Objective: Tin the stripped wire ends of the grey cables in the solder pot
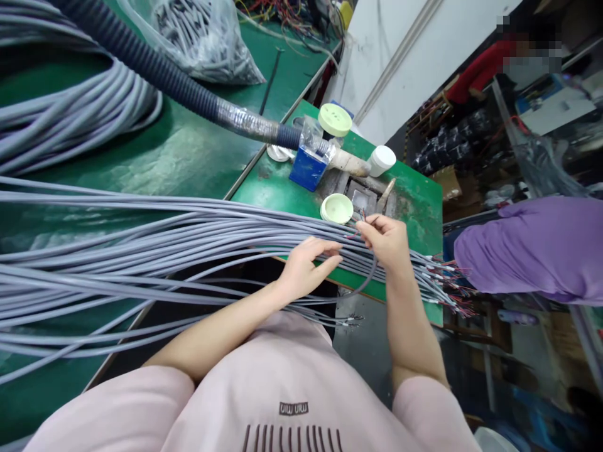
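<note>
My right hand is closed, pinching the stripped end of a grey cable; its thin coloured wires stick up between thumb and fingers. That cable bends down below the hand and back to the left. My left hand hovers at the front of a long bundle of grey cables, thumb and fingers apart, with nothing visible between them. Beyond the right hand stand a pale green cup and a small square metal pot. Further cable ends with bared wires lie at the bench's right edge.
A ribbed black hose crosses overhead to a blue box. Around it are a green-lidded jar and a white cup. A bag of cable pieces lies at the back. At right is a person in a purple top.
</note>
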`<state>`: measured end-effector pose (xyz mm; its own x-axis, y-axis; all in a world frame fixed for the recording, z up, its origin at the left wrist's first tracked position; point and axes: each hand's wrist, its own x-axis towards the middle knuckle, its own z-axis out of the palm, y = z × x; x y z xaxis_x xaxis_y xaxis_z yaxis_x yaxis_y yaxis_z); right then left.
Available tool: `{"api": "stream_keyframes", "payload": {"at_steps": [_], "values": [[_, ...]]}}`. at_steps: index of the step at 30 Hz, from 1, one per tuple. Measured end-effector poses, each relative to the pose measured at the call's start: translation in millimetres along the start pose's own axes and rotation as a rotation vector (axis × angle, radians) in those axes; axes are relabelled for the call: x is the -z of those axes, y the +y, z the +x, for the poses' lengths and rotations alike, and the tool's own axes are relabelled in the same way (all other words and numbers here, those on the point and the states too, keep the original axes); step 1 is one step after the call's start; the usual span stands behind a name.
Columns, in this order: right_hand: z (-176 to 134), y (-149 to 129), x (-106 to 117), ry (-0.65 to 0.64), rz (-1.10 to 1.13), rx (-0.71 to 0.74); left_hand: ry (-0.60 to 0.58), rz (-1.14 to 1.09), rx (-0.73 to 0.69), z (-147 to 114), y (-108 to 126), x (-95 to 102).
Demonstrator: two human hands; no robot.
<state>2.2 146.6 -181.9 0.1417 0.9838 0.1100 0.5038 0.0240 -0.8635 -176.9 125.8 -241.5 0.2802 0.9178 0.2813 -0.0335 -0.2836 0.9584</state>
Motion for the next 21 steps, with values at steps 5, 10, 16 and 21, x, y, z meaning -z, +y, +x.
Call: {"api": "stream_keyframes", "payload": {"at_steps": [5,10,16,21], "values": [[51,-1,14,-0.177,-0.235,-0.036,0.159,0.598,-0.257,10,-3,33.9],[84,-3,0,-0.325,-0.588,-0.014,0.07,0.811,-0.267,12,-20,34.2],[96,-8,-18,-0.435,-0.908,0.019,0.064,0.846,-0.297,12,-23,32.5],[98,-12,-23,-0.478,-1.029,0.016,0.05,0.8,-0.267,12,-24,33.3]]}}
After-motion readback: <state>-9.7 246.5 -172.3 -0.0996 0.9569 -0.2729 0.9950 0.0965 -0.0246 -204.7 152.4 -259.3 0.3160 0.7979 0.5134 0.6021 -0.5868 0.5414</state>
